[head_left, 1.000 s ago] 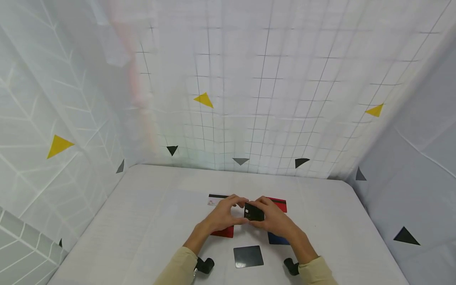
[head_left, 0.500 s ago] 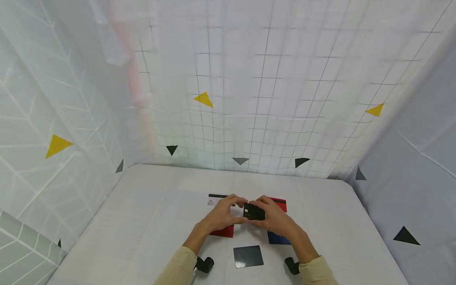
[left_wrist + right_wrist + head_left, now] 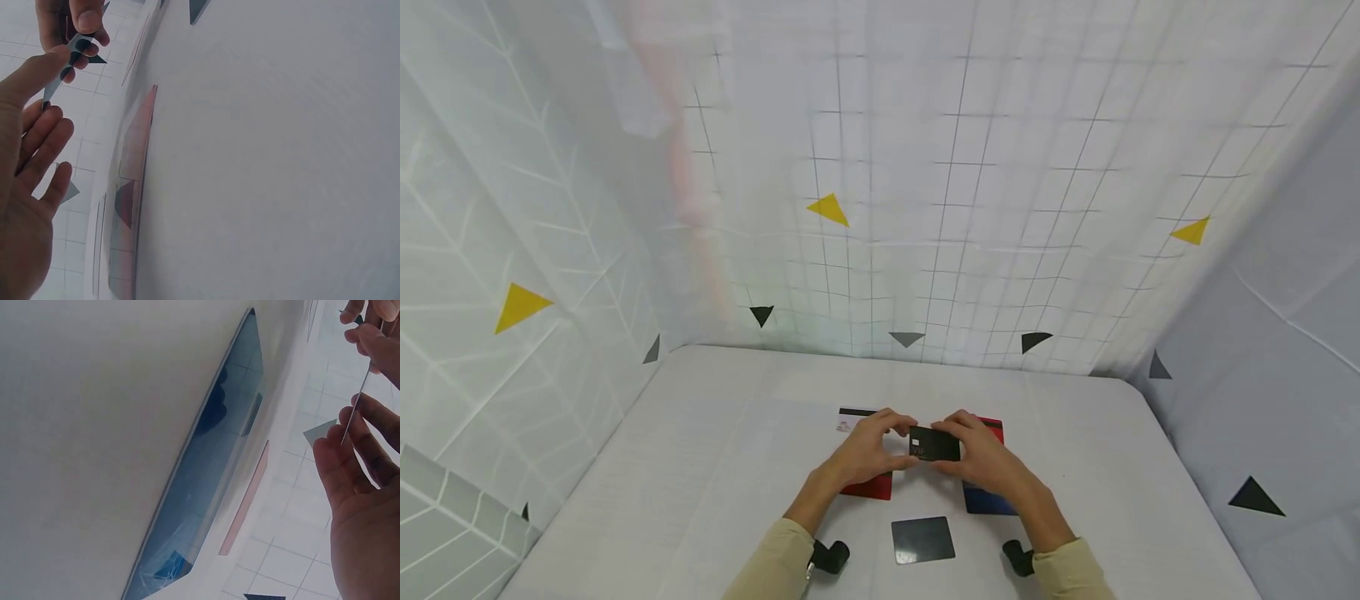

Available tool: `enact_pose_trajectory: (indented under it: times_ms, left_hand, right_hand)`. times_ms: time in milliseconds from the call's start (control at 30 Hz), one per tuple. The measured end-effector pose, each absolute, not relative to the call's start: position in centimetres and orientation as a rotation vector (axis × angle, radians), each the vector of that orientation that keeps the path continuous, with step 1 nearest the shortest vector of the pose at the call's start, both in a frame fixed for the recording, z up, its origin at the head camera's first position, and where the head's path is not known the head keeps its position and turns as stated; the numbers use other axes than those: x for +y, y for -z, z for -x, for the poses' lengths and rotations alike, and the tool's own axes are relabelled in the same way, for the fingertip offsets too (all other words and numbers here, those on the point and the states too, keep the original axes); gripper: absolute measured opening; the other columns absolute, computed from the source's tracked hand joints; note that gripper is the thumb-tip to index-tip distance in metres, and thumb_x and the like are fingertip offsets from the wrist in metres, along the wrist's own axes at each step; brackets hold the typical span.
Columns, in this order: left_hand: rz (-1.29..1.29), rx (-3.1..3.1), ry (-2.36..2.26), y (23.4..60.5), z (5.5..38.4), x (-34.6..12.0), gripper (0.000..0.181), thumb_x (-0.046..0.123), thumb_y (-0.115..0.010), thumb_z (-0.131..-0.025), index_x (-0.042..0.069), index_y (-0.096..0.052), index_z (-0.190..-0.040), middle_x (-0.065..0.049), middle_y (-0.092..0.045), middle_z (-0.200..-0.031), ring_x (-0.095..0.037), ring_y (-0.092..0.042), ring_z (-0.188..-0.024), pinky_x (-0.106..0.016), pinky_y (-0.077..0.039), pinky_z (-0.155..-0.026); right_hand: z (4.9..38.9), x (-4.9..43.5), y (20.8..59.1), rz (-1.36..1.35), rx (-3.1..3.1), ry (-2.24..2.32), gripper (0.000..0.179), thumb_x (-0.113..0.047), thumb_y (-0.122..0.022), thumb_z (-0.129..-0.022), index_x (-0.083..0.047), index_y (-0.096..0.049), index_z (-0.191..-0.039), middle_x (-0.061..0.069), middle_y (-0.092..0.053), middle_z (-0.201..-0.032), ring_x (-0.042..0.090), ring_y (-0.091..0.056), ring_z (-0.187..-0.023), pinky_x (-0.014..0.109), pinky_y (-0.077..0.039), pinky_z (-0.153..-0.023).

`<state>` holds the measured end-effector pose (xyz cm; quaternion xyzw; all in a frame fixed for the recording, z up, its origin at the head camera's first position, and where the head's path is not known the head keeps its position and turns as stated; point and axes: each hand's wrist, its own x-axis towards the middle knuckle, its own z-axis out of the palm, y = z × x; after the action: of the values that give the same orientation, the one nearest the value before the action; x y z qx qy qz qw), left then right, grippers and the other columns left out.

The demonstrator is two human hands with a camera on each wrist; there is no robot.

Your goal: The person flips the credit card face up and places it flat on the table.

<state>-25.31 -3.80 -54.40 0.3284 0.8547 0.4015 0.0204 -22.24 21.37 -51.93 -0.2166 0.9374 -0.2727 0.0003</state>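
Above the white table [image 3: 700, 467], the right hand [image 3: 987, 457] has shifted slightly outward; the left hand [image 3: 863, 452] is nearly unmoved. Both pinch the black card [image 3: 936, 445], raised between them. Its VIP lettering [image 3: 919, 451] is now uncovered; handling, in judgement, remains at the holding stage.

Table [image 3: 647, 475]: front card [image 3: 922, 541] toward near edge; two left cards [image 3: 872, 487], two right cards [image 3: 987, 502] behind; raised card [image 3: 936, 445] between left hand [image 3: 862, 451], right hand [image 3: 987, 456].
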Motion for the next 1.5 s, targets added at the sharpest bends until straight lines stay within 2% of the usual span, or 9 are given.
enact_pose_trajectory:
  times_ms: [233, 367, 700, 1033, 1300, 1500]
  left_hand:
    - [-0.969, 2.677, -1.22, 54.3, 25.2, -3.9, 0.057, 0.043, -0.08, -0.085, 0.021, -0.062, -0.134, 0.002, -0.063, -0.117, -0.016, -0.062, -0.109, -0.036, -0.05, -0.097]
    - [-0.945, 2.695, -1.197, 54.4, 25.2, -3.9, 0.055, 0.042, -0.081, -0.085, 0.025, -0.062, -0.134, 0.002, -0.063, -0.116, -0.015, -0.062, -0.108, -0.032, -0.05, -0.095]
    - [-0.855, 2.728, -1.088, 54.2, 25.2, -3.9, 0.054, 0.043, -0.08, -0.085, 0.024, -0.064, -0.134, 0.002, -0.064, -0.118, -0.014, -0.06, -0.109, -0.035, -0.05, -0.097]
    - [-0.83, 2.785, -0.929, 54.4, 25.4, -3.6, 0.054, 0.046, -0.081, -0.083, 0.023, -0.066, -0.13, 0.005, -0.064, -0.116, -0.012, -0.061, -0.107, -0.034, -0.051, -0.094]
    - [-0.846, 2.851, -0.839, 54.5, 25.3, -3.3, 0.054, 0.049, -0.081, -0.082, 0.023, -0.068, -0.128, 0.006, -0.066, -0.112, -0.011, -0.06, -0.106, -0.044, -0.043, -0.101]
    - [-0.829, 2.87, -0.779, 54.5, 25.3, -3.1, 0.053, 0.049, -0.08, -0.082, 0.023, -0.069, -0.127, 0.007, -0.066, -0.113, -0.013, -0.058, -0.111, -0.042, -0.039, -0.105]
  right_hand:
    - [22.4, 21.8, 52.3, 0.671, 2.949, 0.871, 0.059, -0.037, -0.085, -0.081, -0.016, -0.064, -0.133, -0.003, -0.055, -0.121, 0.014, -0.054, -0.103, 0.038, -0.053, -0.087]
    - [22.4, 22.0, 52.4, 0.649, 2.941, 0.886, 0.058, -0.034, -0.085, -0.081, -0.017, -0.065, -0.132, -0.001, -0.055, -0.123, 0.018, -0.057, -0.104, 0.039, -0.053, -0.089]
    - [22.7, 22.4, 52.9, 0.565, 2.89, 0.92, 0.057, -0.038, -0.085, -0.08, -0.021, -0.066, -0.131, 0.003, -0.054, -0.131, 0.021, -0.058, -0.11, 0.044, -0.052, -0.095]
    - [23.2, 22.3, 53.5, 0.564, 2.904, 0.857, 0.052, -0.036, -0.087, -0.078, -0.021, -0.069, -0.125, -0.001, -0.054, -0.124, 0.019, -0.052, -0.113, 0.044, -0.051, -0.096]
    - [23.3, 22.2, 53.7, 0.54, 2.905, 0.827, 0.052, -0.033, -0.087, -0.078, -0.02, -0.069, -0.126, 0.001, -0.055, -0.125, 0.02, -0.051, -0.117, 0.046, -0.049, -0.099]
    - [23.4, 22.1, 53.9, 0.519, 2.879, 0.802, 0.053, -0.033, -0.086, -0.079, -0.019, -0.069, -0.128, 0.001, -0.055, -0.126, 0.02, -0.051, -0.116, 0.046, -0.05, -0.098]
